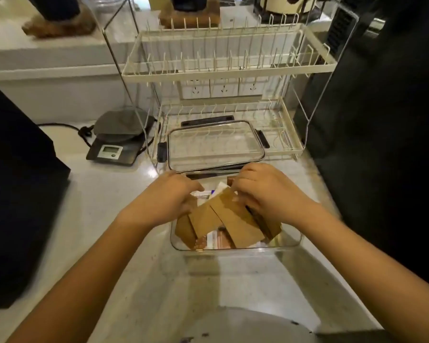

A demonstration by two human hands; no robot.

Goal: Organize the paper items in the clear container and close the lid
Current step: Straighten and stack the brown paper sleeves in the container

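Both hands [170,196] among brown papers [223,219]

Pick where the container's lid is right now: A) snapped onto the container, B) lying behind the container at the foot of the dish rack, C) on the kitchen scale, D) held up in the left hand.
B: the lid lies flat behind the open container, at the dish rack's lower shelf, while both hands handle the brown papers.

Both forearms are bare, no sleeves, and neither left grip [169,196] nor right grip [265,191] wears gloves.
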